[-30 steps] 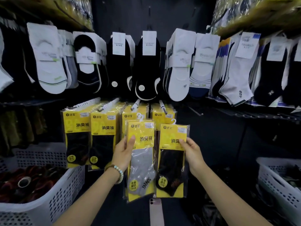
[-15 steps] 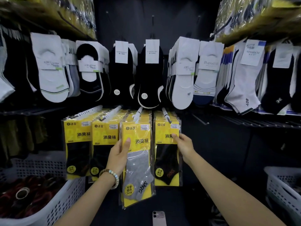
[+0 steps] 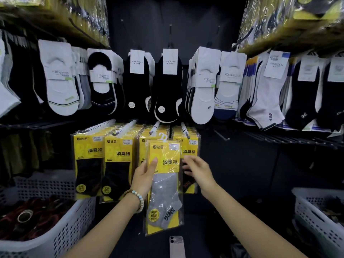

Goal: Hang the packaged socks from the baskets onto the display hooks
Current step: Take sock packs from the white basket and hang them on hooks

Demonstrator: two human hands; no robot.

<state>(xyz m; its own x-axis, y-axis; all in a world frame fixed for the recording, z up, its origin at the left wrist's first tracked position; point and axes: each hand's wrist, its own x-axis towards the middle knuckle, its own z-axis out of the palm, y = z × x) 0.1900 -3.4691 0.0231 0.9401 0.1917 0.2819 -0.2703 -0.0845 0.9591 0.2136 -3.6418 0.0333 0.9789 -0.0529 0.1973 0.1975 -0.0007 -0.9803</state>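
**Grey packet in hand, not yet hung**

Left hand (image 3: 147, 175) gripped one grey sock packet (image 3: 163, 198) by its left edge, thumb across the yellow card, the packet upright. Its white hanger tab (image 3: 163, 137) stood above the left hand, just in front of the third hook (image 3: 154, 126) and not threaded on it as far as could be seen. Right hand (image 3: 198, 170) was released, fingers loose and slightly spread, holding nothing. It lay just right of the held packet, at the front packet of the fourth stack (image 3: 189, 146). Contact could not be told.

Progress, as judged: well along for this row. Four display hooks carried yellow packets, each stack several deep. Exact packet counts per hook could not be read. Left to do: get the tab onto a hook, then whatever stock remains in the baskets.

Counts:
- loaded hooks in the yellow row: four
- packets in hand: one
- white baskets: two, one (image 3: 61, 233) below and left of the left hand, one (image 3: 316, 216) below and right of the right hand. Contents dark, unclear.
- phone (image 3: 176, 245): one, below both hands
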